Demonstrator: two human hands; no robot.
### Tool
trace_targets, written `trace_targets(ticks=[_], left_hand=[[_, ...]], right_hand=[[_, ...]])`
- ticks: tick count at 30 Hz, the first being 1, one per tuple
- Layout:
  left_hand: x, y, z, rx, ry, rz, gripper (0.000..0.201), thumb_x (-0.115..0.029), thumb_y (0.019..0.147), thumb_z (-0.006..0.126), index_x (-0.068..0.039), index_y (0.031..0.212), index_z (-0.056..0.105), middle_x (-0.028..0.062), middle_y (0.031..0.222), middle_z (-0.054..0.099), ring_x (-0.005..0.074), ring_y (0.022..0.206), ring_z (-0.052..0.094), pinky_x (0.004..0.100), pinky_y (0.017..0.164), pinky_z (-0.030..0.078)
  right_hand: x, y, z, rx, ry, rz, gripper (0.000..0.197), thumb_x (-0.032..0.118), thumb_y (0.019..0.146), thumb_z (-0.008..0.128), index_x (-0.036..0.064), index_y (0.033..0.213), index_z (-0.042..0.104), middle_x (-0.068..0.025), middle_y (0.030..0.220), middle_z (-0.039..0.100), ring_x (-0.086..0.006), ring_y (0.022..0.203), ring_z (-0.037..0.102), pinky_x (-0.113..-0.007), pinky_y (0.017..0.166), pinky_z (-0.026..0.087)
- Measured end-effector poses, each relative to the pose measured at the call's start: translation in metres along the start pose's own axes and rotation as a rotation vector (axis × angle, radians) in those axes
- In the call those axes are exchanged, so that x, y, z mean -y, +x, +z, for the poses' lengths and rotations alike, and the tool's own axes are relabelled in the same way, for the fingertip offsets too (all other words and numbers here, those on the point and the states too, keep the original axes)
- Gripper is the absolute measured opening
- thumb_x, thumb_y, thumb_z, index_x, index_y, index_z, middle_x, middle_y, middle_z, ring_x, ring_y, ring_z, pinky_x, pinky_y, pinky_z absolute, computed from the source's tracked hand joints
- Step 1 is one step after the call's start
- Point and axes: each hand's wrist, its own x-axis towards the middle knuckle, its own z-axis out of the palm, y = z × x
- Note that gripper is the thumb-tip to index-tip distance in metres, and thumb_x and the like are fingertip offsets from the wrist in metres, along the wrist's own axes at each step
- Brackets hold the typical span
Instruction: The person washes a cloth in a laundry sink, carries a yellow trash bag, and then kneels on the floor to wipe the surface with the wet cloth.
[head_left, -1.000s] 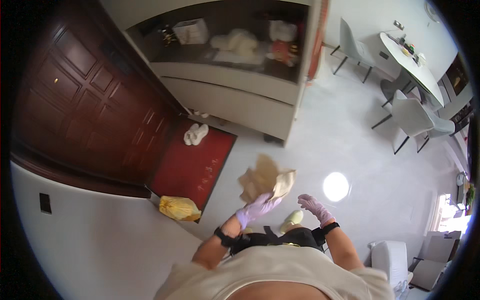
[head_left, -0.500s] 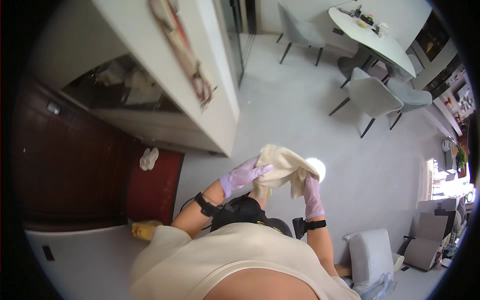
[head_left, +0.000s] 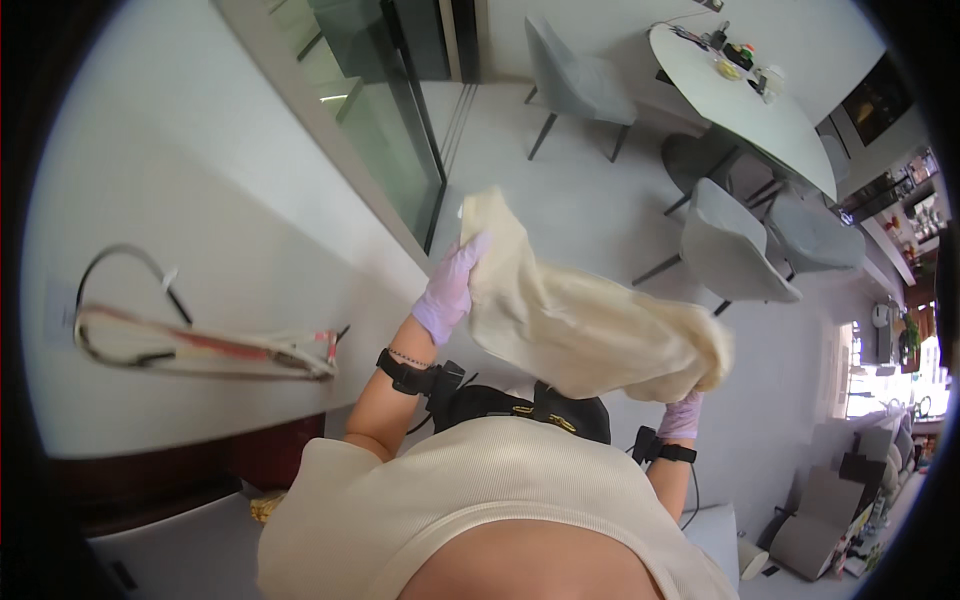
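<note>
1. Here, a large cream-coloured soft cloth stretched in the air between two hands in pale purple rubber gloves, above the light grey floor.
2. Left hand raised, fingers clamped on the upper left edge of the cloth, close to the white wall.
3. Right hand lower and to the right, mostly hidden under the bunched end of the cloth; touching it, but cannot tell whether clenched on the fabric or merely beneath it.
4. Black wrist straps on both forearms, just behind the gloves.
5. On the white wall to the left, a looped bundle of red and white cords, well apart from the cloth.
6. Beside the wall, a dark-framed glass door, near the upper corner of the cloth.
7. Farther off, at upper right, an oval white table with small items on top, ringed by grey upholstered chairs.
</note>
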Motion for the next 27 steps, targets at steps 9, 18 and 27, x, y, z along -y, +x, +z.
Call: trace_targets(ticks=[9, 18, 27], left_hand=[[-0.014, 0.182, -0.035, -0.157, 0.049, -0.042, 0.049, -0.021, 0.09, 0.06, -0.001, 0.133, 0.045, 0.0086, 0.123, 0.057, 0.0168, 0.11, 0.057, 0.0307, 0.094, 0.046], [-0.104, 0.351, -0.069, -0.508, 0.058, 0.039, 0.048, -0.011, 0.087, 0.059, -0.004, 0.133, 0.045, 0.0065, 0.116, 0.059, 0.0163, 0.102, 0.059, 0.0297, 0.087, 0.049], [-0.24, 0.602, -0.095, -0.316, 0.084, 0.091, 0.048, -0.013, 0.089, 0.057, -0.005, 0.134, 0.043, 0.0089, 0.122, 0.056, 0.0174, 0.11, 0.056, 0.0287, 0.092, 0.046]], right_hand=[[0.02, 0.286, 0.107, 0.125, -0.116, 0.174, 0.05, 0.037, 0.095, 0.051, 0.0062, 0.134, 0.041, -0.0096, 0.125, 0.054, -0.0207, 0.113, 0.053, -0.036, 0.097, 0.045], [-0.003, 0.571, 0.319, 0.407, -0.071, 0.493, 0.052, 0.039, 0.094, 0.053, 0.0062, 0.133, 0.041, -0.0095, 0.124, 0.054, -0.0211, 0.112, 0.054, -0.036, 0.096, 0.046], [-0.026, 0.795, 0.436, 0.596, -0.708, -0.229, 0.05, 0.005, 0.084, 0.065, 0.0028, 0.128, 0.043, -0.0083, 0.124, 0.053, -0.0197, 0.112, 0.053, -0.032, 0.097, 0.043]])
